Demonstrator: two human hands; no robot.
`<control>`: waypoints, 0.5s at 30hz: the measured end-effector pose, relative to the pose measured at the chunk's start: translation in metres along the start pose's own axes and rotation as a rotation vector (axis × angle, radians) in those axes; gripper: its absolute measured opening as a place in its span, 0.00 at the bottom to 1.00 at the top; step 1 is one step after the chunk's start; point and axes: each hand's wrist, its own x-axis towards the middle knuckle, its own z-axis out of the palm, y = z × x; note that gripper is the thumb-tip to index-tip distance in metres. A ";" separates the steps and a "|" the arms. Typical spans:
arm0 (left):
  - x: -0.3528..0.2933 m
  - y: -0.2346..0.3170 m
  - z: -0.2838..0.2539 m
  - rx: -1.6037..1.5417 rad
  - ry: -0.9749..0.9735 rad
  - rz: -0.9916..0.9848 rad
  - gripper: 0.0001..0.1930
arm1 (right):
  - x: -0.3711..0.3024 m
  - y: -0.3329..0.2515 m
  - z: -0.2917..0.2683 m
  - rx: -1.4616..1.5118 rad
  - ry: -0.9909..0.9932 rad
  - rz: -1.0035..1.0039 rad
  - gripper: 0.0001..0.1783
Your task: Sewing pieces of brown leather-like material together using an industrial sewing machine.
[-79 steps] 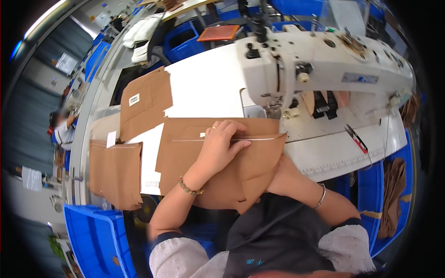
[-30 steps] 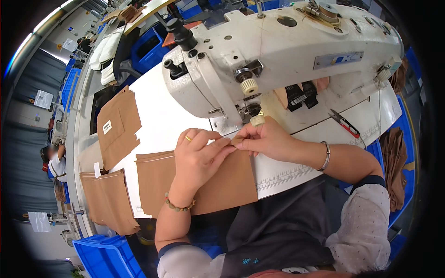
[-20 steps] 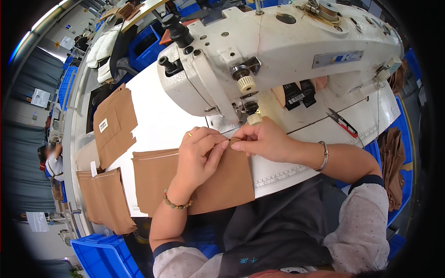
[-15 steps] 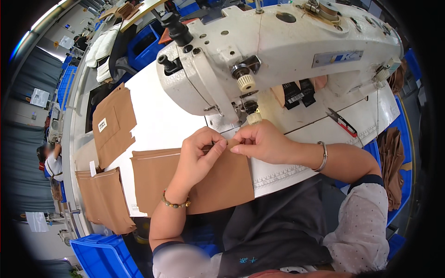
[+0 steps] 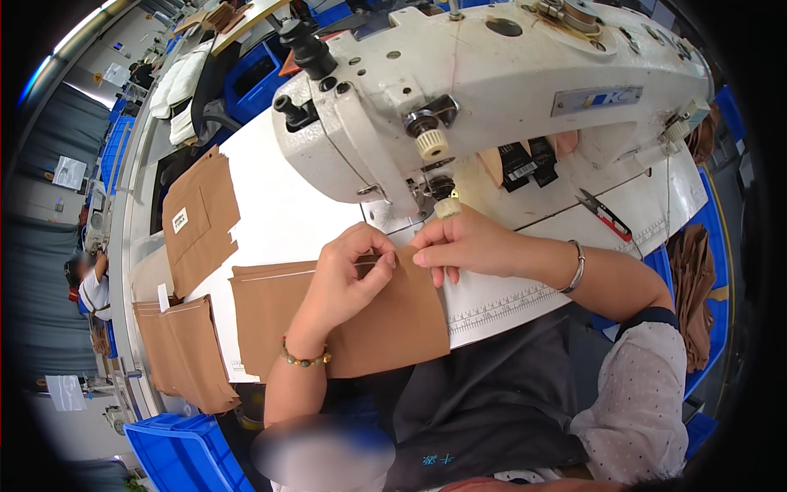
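A brown fabric panel lies on the white sewing table, its top edge just in front of the sewing machine. My left hand pinches the panel's upper edge, thumb against curled forefinger. Close beside it, my right hand grips the panel's upper right corner between thumb and forefinger, its other fingers hanging loosely. Both hands are right below the needle area of the machine. Another brown panel with a white label lies to the left.
Red-handled thread snips lie right of the machine's needle. Black labels sit under its arm. A brown fabric stack hangs at the table's left edge, above a blue crate. Brown pieces fill a crate at right.
The fingertips have drawn slightly apart, and the right hand's lower fingers have uncurled. The corner between the hands now lies flatter.
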 end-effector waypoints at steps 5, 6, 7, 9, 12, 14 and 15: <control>0.001 -0.007 0.001 -0.053 0.002 -0.001 0.03 | -0.001 -0.003 -0.002 0.013 -0.033 0.033 0.13; 0.001 -0.007 -0.001 -0.139 -0.014 -0.055 0.03 | -0.001 -0.004 -0.002 0.012 -0.035 0.034 0.13; 0.001 -0.008 -0.004 -0.140 -0.014 -0.054 0.03 | -0.002 -0.006 -0.002 0.043 -0.029 0.047 0.13; 0.001 -0.009 -0.012 -0.184 -0.046 0.039 0.03 | -0.001 -0.005 -0.002 0.074 -0.023 0.059 0.14; -0.002 -0.012 -0.018 -0.354 -0.068 0.039 0.03 | -0.001 0.000 -0.003 0.156 -0.020 0.072 0.14; -0.003 -0.007 -0.015 -0.356 -0.101 -0.001 0.04 | 0.000 -0.001 -0.001 0.041 -0.018 0.033 0.14; -0.003 -0.004 -0.014 -0.358 -0.135 -0.040 0.04 | -0.001 -0.002 -0.001 0.041 -0.019 0.033 0.14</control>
